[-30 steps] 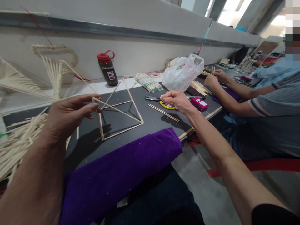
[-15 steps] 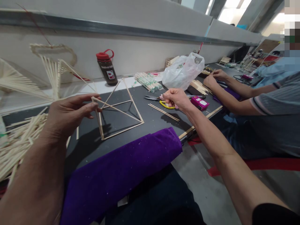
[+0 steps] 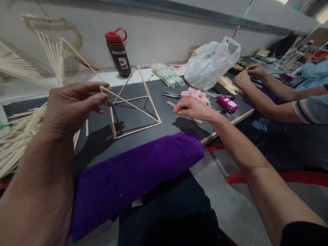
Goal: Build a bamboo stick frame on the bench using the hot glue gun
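Note:
A frame of thin wooden sticks [image 3: 137, 132] stands on the dark tabletop, its sticks joined at the corners. My left hand [image 3: 79, 102] pinches the frame's upper left corner between thumb and fingers. My right hand [image 3: 193, 108] hovers over a couple of loose sticks [image 3: 172, 104], fingers curled and pressed together; whatever they may hold is hidden. Just behind it lie a pink object [image 3: 192, 93] and metal scissor blades [image 3: 171, 94]. A magenta box [image 3: 228, 104] sits to the right of that hand.
Piled sticks [image 3: 22, 136] lie at left, near a fanned stick structure [image 3: 55, 61]. A bottle [image 3: 119, 56], bagged sticks [image 3: 167, 75] and a plastic bag [image 3: 212, 63] line the back. Purple cloth [image 3: 138, 174] covers the front edge. A co-worker's hands [image 3: 247, 77] are at right.
My right hand has come back from the scissors toward the loose sticks, uncovering the pink object. My left hand keeps its pinch on the frame. The camera view has tilted down slightly.

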Available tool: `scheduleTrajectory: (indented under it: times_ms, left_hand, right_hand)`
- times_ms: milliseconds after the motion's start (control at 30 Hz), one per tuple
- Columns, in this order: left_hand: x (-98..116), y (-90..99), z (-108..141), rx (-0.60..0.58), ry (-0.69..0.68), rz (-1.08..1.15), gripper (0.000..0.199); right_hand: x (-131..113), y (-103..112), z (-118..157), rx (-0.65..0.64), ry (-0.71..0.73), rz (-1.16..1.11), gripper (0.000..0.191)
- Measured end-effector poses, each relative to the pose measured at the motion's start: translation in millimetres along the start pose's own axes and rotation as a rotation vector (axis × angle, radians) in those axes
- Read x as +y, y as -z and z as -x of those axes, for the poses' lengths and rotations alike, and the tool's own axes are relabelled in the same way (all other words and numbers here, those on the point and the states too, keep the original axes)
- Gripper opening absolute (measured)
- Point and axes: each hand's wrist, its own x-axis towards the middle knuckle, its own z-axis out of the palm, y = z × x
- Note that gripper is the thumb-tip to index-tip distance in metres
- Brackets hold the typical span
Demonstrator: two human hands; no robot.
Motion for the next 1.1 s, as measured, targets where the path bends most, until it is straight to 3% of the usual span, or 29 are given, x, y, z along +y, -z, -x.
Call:
scheduleTrajectory:
  times_ms: [133,367,467,600,733,867,967,1100]
  left_hand:
    - [-1,-0.5,0,0.013,-0.018,0.018,0.034]
    - [-1,-2.6,1,0.007,-0.063,0.012,0.031]
    - [-2,-2.4,0,0.006,-0.062,0.030,0.029]
    - [-3,-2.5,0,0.005,-0.070,0.041,0.029]
    - [-1,-3.5,1,0.020,-0.058,0.017,0.029]
    - [1,-3.1,2,0.008,-0.022,0.001,0.030]
    - [1,-2.0,3,0.002,-0.017,0.006,0.031]
    - [0,-1.0,2,0.009,-0.003,-0.009,0.032]
  right_hand:
    - [0,-2,0,-0.061,-0.056,0.061,0.023]
    - [2,1,7,0.028,-0.079,0.089,0.028]
    - [5,-3,13,-0.047,-0.038,0.216,0.025]
    - [6,-20,19,-0.150,-0.010,0.348,0.039]
    - [11,-43,14,-0.118,0.013,0.417,0.020]
    - [15,-53,2,-0.083,-0.023,0.520,0.018]
    - [8,-38,-6,0.014,-0.045,0.464,0.012]
    - [-19,9,-9,0.300,-0.010,0.139,0.016]
